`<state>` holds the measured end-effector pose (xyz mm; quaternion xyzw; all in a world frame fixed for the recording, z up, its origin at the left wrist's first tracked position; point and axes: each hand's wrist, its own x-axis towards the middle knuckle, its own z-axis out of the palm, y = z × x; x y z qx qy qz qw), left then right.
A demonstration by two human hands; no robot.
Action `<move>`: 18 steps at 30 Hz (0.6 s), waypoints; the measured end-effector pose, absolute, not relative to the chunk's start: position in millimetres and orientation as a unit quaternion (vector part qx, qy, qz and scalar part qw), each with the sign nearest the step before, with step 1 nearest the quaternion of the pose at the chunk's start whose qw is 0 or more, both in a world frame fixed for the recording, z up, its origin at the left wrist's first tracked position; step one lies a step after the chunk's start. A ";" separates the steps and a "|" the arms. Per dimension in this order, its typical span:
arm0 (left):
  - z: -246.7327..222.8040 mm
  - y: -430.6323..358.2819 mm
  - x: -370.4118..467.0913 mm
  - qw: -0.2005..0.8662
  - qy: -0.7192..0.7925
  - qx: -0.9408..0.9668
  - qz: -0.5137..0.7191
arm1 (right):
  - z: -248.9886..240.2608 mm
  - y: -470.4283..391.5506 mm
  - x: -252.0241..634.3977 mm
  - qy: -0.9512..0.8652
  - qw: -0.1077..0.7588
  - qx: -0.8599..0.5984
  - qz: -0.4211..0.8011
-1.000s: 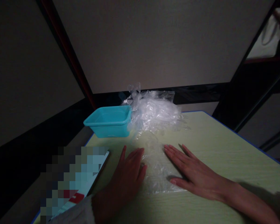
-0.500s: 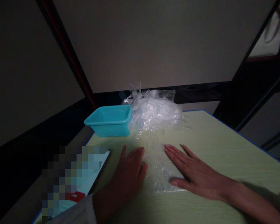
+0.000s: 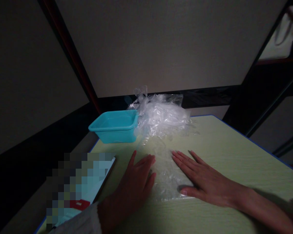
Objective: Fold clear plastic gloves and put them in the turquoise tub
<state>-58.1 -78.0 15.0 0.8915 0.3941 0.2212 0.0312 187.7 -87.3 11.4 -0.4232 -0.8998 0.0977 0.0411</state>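
A clear plastic bag point(image 3: 169, 182) lies flat on the pale green table point(image 3: 224, 146) between my two hands. My right hand point(image 3: 203, 180) rests palm down on the bag's right side, fingers stretched out and thumb near its front edge. On the left side, my left hand point(image 3: 139, 178) is over the bag's edge, its fingers spread and angled toward the middle. Neither hand grips anything. Behind the flat bag, a crumpled heap of clear plastic bags point(image 3: 161, 117) touches or nearly touches a turquoise basin point(image 3: 117, 133).
At the left edge of the table lies a flat, partly pixelated object point(image 3: 95, 182) with a red patch, beside my left sleeve point(image 3: 83, 221). A wall panel point(image 3: 156, 48) stands behind the table. A pale bag-like item point(image 3: 279, 39) shows at the upper right.
My left hand has shifted slightly to the right over the flat bag. My right hand has hardly moved. The basin and the heap of plastic are where they were.
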 end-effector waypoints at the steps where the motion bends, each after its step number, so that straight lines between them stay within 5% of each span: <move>1: 15.6 -78.3 -58.0 0.039 0.393 0.892 0.221 | 11.9 -87.3 187.4 -0.900 0.044 -0.422 0.099; 18: 19.6 -77.2 -57.8 0.032 0.425 0.882 0.204 | 8.0 -86.5 189.0 -0.902 0.051 -0.420 0.088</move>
